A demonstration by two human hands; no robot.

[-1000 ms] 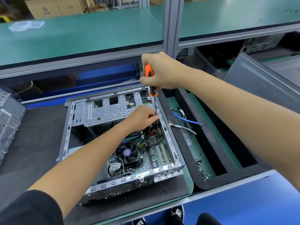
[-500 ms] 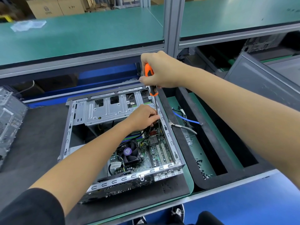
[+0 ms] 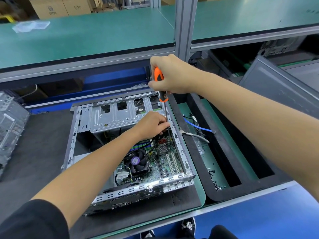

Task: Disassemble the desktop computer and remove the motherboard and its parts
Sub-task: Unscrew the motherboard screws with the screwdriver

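Note:
An open desktop case [image 3: 176,135] lies on a black foam mat. Inside it sits the green motherboard [image 3: 165,159] with a black CPU fan [image 3: 136,161] and a small silver heatsink [image 3: 163,148]. My right hand [image 3: 170,75] grips the orange-and-black handle of a screwdriver [image 3: 159,74], held upright over the case's far right corner. Its thin shaft runs down into the case. My left hand [image 3: 153,124] reaches in there, fingers curled and pinching the lower shaft. The tip is hidden behind my fingers.
A black foam tray [image 3: 229,176] to the right holds a blue cable [image 3: 196,125], a grey cable and several small screws. Another metal case [image 3: 10,128] stands at the left edge. A grey panel [image 3: 279,87] leans at the right. A green shelf [image 3: 86,37] overhangs the back.
Both hands stay at the same corner of the case with the screwdriver upright; only slight shifts of the fingers and the camera show.

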